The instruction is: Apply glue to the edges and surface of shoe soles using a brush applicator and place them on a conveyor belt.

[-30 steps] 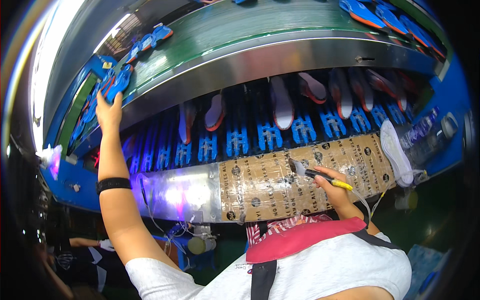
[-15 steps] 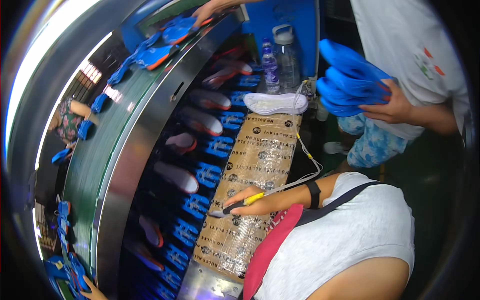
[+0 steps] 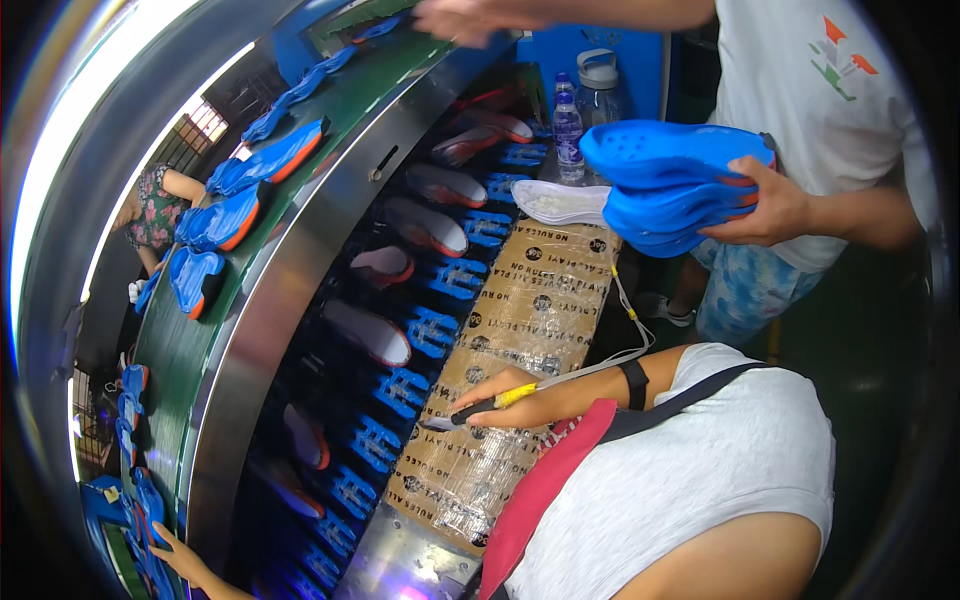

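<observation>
My right hand is closed round a black-handled brush-like tool, yellow-wrapped where a white tube leaves it. Its flat pale tip points left, over the brown, film-wrapped cardboard cover. At the lower left corner my left hand has its fingers on a blue shoe sole at the edge of the green conveyor belt; the grip is partly hidden. A white sole lies on the far end of the cardboard.
A co-worker's hand holds stacked blue soles, partly covering the white sole; their other hand is blurred over the belt. Pale soles fill the dark lower rack. Bottles stand at the back. Another person is beyond the belt.
The view has shifted slightly. The co-worker's stack has moved left and their other hand has left the soles on the belt. My left hand shows further into view; my right keeps its grip.
</observation>
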`<state>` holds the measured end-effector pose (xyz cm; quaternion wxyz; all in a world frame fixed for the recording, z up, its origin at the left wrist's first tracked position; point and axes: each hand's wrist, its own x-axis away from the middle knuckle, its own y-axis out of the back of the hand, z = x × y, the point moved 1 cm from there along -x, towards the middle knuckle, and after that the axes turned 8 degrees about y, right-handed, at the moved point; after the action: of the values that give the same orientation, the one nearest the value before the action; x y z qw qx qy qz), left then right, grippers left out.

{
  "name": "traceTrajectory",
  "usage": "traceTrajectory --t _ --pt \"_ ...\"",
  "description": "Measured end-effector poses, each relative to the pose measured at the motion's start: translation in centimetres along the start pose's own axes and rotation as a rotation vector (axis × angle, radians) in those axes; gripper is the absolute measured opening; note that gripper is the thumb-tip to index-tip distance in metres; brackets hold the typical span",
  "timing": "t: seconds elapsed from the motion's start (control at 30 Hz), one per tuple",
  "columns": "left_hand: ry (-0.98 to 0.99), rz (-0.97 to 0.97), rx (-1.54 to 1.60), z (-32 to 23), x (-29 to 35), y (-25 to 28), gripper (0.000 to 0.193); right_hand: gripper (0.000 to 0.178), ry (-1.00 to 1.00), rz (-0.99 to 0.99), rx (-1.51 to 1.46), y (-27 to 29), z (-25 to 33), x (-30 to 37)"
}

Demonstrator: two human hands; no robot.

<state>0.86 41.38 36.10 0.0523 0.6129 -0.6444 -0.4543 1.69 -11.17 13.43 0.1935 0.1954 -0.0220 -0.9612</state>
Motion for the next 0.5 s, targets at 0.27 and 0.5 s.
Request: traceTrajectory --t 0.27,0.5 --pt "-0.012 -0.123 -0.094 1.8 -0.5 0.1 0.089 0.028 -0.002 0.004 -0.033 1.1 1.0 0.8" --pt "-1.378 -0.43 0.129 4.2 -7.5 -0.8 0.068 0.03 0.022 0.016 0.025 0.3 -0.1 1.0"
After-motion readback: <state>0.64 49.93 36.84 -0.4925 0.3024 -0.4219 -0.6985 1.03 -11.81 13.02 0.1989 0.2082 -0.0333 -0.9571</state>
